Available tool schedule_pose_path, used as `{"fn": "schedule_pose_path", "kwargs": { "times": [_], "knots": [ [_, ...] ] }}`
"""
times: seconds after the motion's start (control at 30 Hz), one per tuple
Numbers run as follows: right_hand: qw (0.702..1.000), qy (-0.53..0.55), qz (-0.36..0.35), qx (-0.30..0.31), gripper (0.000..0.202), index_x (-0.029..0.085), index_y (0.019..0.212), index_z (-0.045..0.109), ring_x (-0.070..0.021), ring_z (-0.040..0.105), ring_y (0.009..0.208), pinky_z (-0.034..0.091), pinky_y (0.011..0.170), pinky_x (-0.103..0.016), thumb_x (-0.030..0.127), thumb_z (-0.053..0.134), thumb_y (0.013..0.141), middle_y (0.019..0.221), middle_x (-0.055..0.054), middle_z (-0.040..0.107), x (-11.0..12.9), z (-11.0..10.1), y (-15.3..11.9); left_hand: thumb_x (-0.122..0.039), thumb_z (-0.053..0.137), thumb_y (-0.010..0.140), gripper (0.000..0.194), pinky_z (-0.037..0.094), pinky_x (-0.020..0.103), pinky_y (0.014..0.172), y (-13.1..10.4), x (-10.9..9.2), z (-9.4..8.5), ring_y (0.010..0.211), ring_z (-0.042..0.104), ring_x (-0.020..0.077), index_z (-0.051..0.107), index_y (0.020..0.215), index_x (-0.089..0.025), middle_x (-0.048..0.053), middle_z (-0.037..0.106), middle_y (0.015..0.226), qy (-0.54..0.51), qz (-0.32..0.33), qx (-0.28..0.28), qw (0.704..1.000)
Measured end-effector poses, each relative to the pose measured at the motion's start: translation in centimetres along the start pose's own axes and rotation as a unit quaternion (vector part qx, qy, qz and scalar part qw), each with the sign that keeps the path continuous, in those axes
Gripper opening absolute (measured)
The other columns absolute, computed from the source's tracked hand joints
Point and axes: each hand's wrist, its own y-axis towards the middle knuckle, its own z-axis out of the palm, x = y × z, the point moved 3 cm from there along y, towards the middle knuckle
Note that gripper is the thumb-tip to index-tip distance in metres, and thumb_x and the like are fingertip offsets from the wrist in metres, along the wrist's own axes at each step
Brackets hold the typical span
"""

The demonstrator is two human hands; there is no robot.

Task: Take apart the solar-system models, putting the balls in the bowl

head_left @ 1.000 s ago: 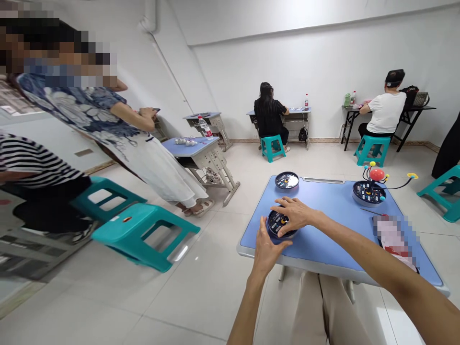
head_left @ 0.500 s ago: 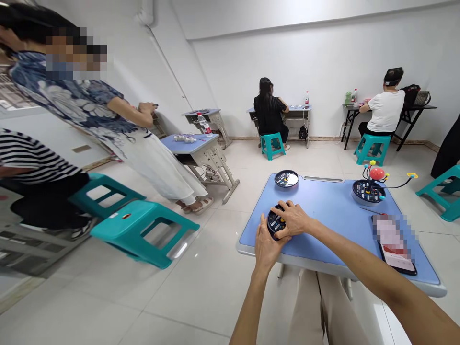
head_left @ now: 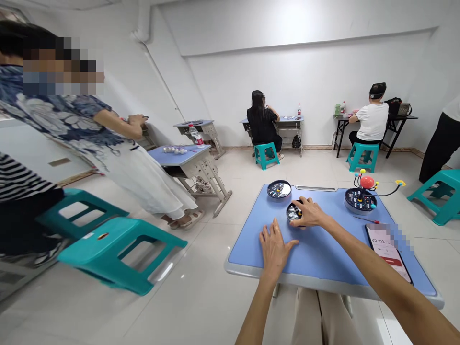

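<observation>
My right hand (head_left: 308, 212) grips a round black disc-shaped base (head_left: 293, 212) by its rim, its fingers curled over the right side and hiding part of the printed top. Down and to the left, my left hand (head_left: 274, 247) lies with spread fingers over the blue desk (head_left: 323, 251), holding nothing. A second round black base (head_left: 279, 190) rests near the far left edge of the desk. Toward the far right stands another such base (head_left: 359, 200), bearing a red ball (head_left: 367, 182) and thin arms tipped with small coloured balls.
A phone (head_left: 386, 247) with a lit screen lies at the desk's right, below a thin screwdriver-like tool (head_left: 370, 220). A teal stool (head_left: 122, 249) stands on the floor to the left. A standing person (head_left: 118, 163) is beyond it, and people sit at desks along the back wall.
The base has moved away and to the right in my right hand. My left hand has let go of it and opened. The view has shifted slightly.
</observation>
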Motion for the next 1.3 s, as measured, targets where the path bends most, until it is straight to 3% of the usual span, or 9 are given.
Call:
{"fn": "schedule_pose_path", "kwargs": {
  "times": [0.17,0.33,0.67,0.87,1.0,1.13,1.23,1.3],
  "knots": [
    [0.997,-0.015,0.071,-0.016,0.083,0.028,0.142,0.044,-0.0354,0.044,0.118,0.041,0.090,-0.045,0.066,0.064,0.072,0.137,-0.014,0.044,-4.2,-0.8,2.8,-0.051,0.070,0.075,0.085,0.027,0.059,0.111,-0.6,0.8,0.6,0.137,0.035,0.0428,0.038,0.144,-0.013,0.019,0.050,0.143,0.010,0.012,-0.010,1.000],
    [0.996,-0.016,0.085,-0.020,0.079,0.027,0.140,0.047,-0.0349,0.046,0.116,0.042,0.089,-0.045,0.069,0.060,0.074,0.135,-0.015,0.046,-6.1,-1.4,5.9,-0.052,0.066,0.078,0.080,0.026,0.061,0.111,-0.8,1.3,1.1,0.137,0.036,0.0416,0.039,0.144,-0.015,0.017,0.052,0.142,0.004,0.021,-0.027,0.999],
    [0.996,-0.025,0.079,-0.013,0.082,0.028,0.140,0.046,-0.0369,0.045,0.121,0.042,0.093,-0.050,0.076,0.057,0.074,0.139,-0.016,0.044,-6.2,-1.6,8.4,-0.055,0.062,0.080,0.077,0.028,0.061,0.111,-1.0,2.0,1.3,0.137,0.036,0.0408,0.042,0.142,-0.017,0.017,0.053,0.140,0.000,0.035,-0.038,0.999],
    [0.994,-0.030,0.102,-0.029,0.098,0.020,0.149,0.033,-0.0439,0.036,0.133,0.034,0.101,-0.058,0.077,0.058,0.073,0.152,-0.024,0.029,-4.6,-3.3,7.5,-0.056,0.060,0.080,0.076,0.029,0.060,0.110,-0.4,2.5,1.2,0.136,0.037,0.0419,0.044,0.140,-0.011,0.019,0.053,0.139,0.017,0.044,-0.025,0.999],
    [0.995,-0.045,0.061,-0.061,0.074,0.017,0.138,0.047,-0.0390,0.042,0.129,0.038,0.100,-0.051,0.061,0.064,0.080,0.147,-0.023,0.039,-1.7,-5.7,3.0,-0.062,0.055,0.081,0.078,0.032,0.063,0.106,0.4,1.7,0.5,0.134,0.038,0.0438,0.048,0.135,-0.007,0.026,0.053,0.135,0.008,0.038,-0.050,0.998],
    [0.997,0.029,-0.049,-0.051,0.038,0.024,0.119,0.063,-0.0246,0.060,0.108,0.047,0.084,-0.033,0.046,0.059,0.088,0.130,-0.011,0.059,0.8,-7.7,-6.7,-0.061,0.050,0.086,0.067,0.041,0.056,0.105,1.3,-2.1,-0.8,0.134,0.042,0.0378,0.050,0.135,-0.015,0.021,0.047,0.144,-0.099,0.045,-0.074,0.991],
    [0.989,0.137,-0.001,-0.054,0.021,0.026,0.092,0.071,-0.0166,0.065,0.076,0.046,0.071,-0.027,0.038,0.055,0.089,0.093,-0.002,0.071,-1.0,-8.8,-14.9,-0.053,0.046,0.090,0.053,0.055,0.044,0.088,2.7,-6.2,-0.3,0.109,0.063,0.0274,0.054,0.131,-0.021,0.014,0.049,0.143,-0.232,0.054,-0.019,0.971],
    [0.975,0.206,0.074,-0.044,0.031,0.022,0.068,0.067,-0.0145,0.061,0.061,0.043,0.059,-0.025,0.035,0.050,0.090,0.068,-0.001,0.068,-4.4,-9.1,-18.7,-0.048,0.047,0.090,0.046,0.058,0.039,0.075,4.1,-9.1,0.9,0.084,0.068,0.0198,0.058,0.125,-0.019,0.015,0.054,0.138,-0.298,0.054,0.036,0.953]
  ]
}}
